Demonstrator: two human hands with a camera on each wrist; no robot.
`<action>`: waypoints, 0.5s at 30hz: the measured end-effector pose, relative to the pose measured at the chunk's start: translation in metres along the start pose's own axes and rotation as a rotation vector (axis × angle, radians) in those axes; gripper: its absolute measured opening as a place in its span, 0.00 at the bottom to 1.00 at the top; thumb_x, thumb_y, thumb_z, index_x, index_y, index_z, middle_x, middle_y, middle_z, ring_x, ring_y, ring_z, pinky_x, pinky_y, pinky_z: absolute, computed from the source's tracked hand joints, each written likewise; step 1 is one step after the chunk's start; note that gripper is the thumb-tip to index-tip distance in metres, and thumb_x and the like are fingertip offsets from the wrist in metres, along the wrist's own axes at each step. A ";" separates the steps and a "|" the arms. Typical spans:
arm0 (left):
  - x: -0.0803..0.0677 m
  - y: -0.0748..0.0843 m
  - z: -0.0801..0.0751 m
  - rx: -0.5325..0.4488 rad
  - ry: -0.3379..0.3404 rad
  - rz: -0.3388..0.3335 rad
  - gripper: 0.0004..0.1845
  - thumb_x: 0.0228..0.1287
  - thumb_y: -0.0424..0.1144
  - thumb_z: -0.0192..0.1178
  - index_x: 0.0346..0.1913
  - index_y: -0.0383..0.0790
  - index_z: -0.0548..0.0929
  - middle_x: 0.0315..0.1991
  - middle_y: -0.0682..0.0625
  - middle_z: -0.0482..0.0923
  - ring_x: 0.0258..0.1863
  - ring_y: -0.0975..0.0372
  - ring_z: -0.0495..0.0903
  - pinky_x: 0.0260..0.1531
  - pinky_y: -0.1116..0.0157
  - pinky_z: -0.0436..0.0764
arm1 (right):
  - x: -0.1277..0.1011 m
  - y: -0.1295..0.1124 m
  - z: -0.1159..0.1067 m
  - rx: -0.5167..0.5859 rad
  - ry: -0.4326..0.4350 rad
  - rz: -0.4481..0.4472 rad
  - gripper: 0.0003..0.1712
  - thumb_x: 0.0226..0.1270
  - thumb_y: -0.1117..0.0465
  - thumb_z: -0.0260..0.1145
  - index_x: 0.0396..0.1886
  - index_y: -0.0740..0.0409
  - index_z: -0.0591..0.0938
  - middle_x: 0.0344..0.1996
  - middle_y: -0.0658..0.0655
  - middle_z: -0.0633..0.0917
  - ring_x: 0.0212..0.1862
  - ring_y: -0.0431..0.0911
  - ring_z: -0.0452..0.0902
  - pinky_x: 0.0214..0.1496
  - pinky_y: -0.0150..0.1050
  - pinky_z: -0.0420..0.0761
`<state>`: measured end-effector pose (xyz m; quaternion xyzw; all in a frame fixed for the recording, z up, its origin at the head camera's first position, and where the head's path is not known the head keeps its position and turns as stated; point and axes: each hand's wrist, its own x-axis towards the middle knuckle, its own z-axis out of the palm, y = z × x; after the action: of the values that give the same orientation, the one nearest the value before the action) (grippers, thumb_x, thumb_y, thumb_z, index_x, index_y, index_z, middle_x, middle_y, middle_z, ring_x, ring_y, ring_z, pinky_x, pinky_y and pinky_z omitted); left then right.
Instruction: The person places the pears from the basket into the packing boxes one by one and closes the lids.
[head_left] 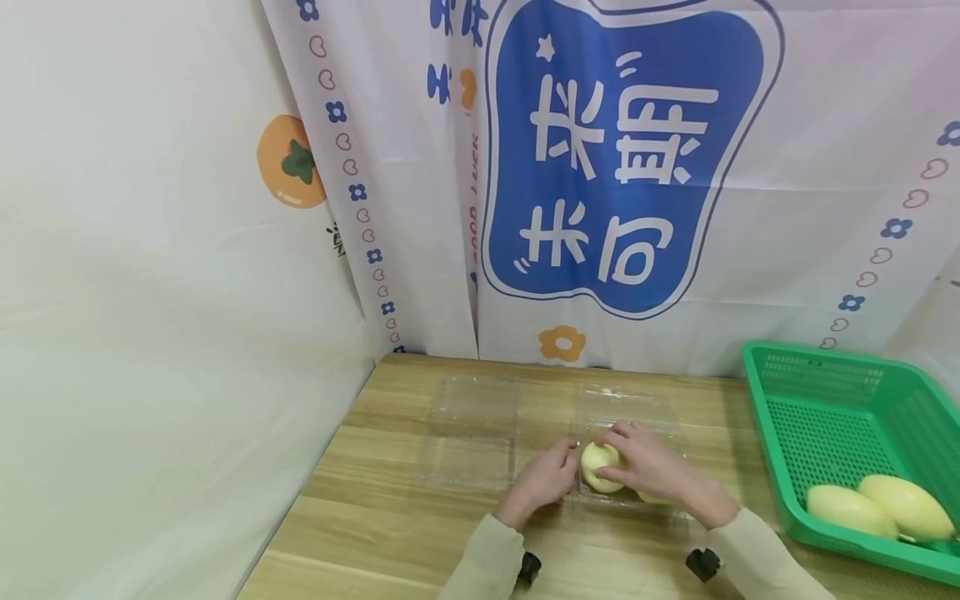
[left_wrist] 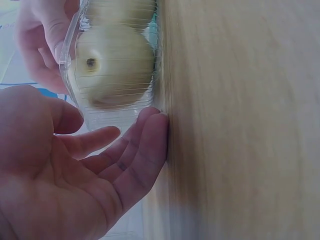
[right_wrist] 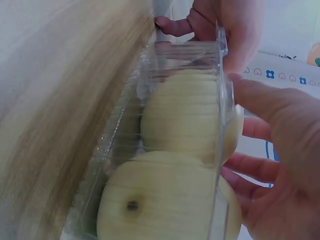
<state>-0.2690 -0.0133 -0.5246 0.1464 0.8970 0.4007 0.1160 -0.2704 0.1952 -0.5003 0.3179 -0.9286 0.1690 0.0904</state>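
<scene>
Pale yellow fruits in a clear clamshell box on the wooden table

The clear plastic clamshell box (head_left: 626,450) lies open near the middle of the table, its ribbed tray at the 3 o'clock side and its flat lid half (head_left: 472,433) spread out toward 9 o'clock. Two round, pale yellow fruits sit in the tray, touching each other. The nearer-centre fruit (head_left: 600,465) lies at the tray's 9 o'clock edge; the second fruit (head_left: 651,497) peeks out at about 5 o'clock from it, mostly hidden. In the right wrist view, one fruit (right_wrist: 165,205) shows a small dark stem pit, and the other (right_wrist: 185,115) lies just behind it, both seen through the ribbed wall.
</scene>
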 end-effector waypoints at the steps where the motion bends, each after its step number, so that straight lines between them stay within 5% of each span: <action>1: 0.000 0.000 0.000 0.005 0.003 0.001 0.25 0.79 0.51 0.37 0.70 0.45 0.69 0.21 0.55 0.74 0.15 0.65 0.70 0.18 0.65 0.71 | 0.000 -0.001 0.000 -0.008 0.003 -0.005 0.25 0.58 0.47 0.73 0.51 0.55 0.82 0.47 0.54 0.83 0.48 0.48 0.77 0.47 0.46 0.81; 15: 0.001 -0.001 -0.002 0.037 0.008 0.013 0.25 0.77 0.49 0.38 0.69 0.44 0.70 0.22 0.55 0.72 0.17 0.64 0.68 0.21 0.65 0.69 | -0.004 0.000 -0.007 -0.013 0.060 -0.027 0.16 0.65 0.50 0.68 0.46 0.55 0.83 0.43 0.53 0.84 0.43 0.45 0.79 0.44 0.44 0.82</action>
<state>-0.2710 -0.0152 -0.5239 0.1530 0.9036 0.3855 0.1072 -0.2668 0.1999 -0.4949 0.3245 -0.9221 0.1713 0.1226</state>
